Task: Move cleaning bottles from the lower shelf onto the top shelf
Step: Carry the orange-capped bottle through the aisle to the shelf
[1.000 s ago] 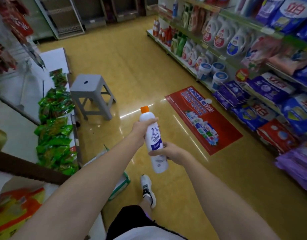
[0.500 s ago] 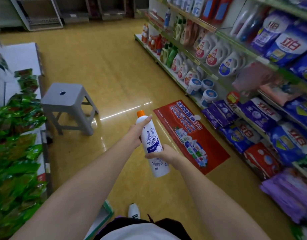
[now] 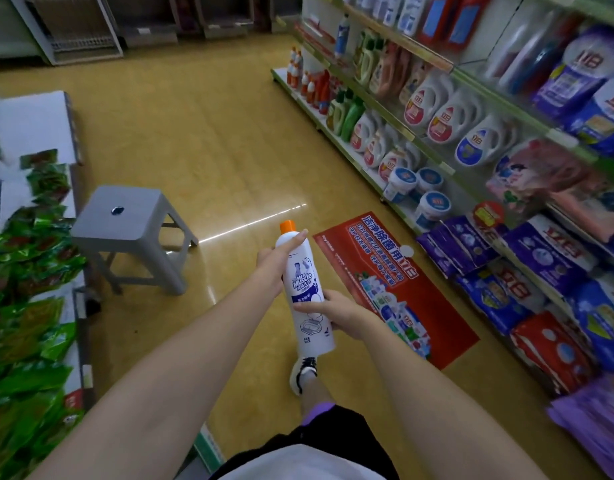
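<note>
A: What differs from half a second back?

B: Little in the grip. The view has swung down the aisle, so the stool (image 3: 125,230) sits further right in frame and a shoe (image 3: 303,374) shows under the bottle.

A: Left to right, then?

B: Green packets (image 3: 24,306) heaped on the left display, too many to count. One grey stool. The left hand (image 3: 276,259) curls round the upper part of one white bottle (image 3: 307,292) with an orange cap, thumb lying along its shoulder. The right hand (image 3: 335,315) wraps the lower body. The bottle is in the air above the floor, tilted, well apart from any shelf.

A: And right?

B: One red floor sticker (image 3: 385,282), three tubs (image 3: 432,206), then shelves (image 3: 433,62) of detergent.
</note>
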`<state>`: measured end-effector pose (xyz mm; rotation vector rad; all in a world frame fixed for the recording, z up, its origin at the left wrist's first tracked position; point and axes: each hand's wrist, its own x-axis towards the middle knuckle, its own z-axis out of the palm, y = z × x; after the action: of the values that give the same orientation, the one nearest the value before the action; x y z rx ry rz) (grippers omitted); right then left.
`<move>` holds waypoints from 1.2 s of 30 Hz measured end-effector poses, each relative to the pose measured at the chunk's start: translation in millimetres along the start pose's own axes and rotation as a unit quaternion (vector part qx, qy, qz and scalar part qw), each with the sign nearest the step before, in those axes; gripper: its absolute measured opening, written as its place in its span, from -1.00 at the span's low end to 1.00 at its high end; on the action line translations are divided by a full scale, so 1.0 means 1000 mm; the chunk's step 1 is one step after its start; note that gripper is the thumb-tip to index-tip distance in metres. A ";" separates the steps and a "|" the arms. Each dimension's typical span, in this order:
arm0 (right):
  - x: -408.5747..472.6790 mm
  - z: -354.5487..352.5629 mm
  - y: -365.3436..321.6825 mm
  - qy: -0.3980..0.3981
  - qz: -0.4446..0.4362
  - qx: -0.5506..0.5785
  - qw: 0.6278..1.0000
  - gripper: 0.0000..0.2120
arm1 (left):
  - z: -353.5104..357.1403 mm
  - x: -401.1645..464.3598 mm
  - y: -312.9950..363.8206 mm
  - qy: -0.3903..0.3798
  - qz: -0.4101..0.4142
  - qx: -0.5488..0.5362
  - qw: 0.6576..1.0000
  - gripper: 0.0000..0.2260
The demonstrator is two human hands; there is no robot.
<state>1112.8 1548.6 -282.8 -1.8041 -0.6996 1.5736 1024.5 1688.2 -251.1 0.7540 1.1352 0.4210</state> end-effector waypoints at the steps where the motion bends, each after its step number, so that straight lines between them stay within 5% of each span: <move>1: 0.015 -0.008 -0.007 -0.006 -0.002 0.001 1.000 -0.50 | 0.004 0.013 0.009 0.005 0.003 0.000 1.000 -0.29; 7: 0.116 -0.064 -0.065 -0.021 -0.003 0.045 0.999 -0.26 | 0.037 0.102 0.084 0.035 0.021 0.015 0.999 -0.39; 20: 0.265 -0.182 -0.196 -0.075 -0.003 0.067 0.995 -0.32 | 0.106 0.241 0.232 0.072 0.052 0.069 0.994 -0.62; 36: 0.445 -0.339 -0.390 0.032 -0.047 0.024 0.998 -0.48 | 0.201 0.485 0.428 -0.008 0.072 0.058 0.996 -0.36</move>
<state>1517.6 2095.9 -250.2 -1.7531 -0.7000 1.4539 1424.4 2233.5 -214.0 0.9431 1.1013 0.4726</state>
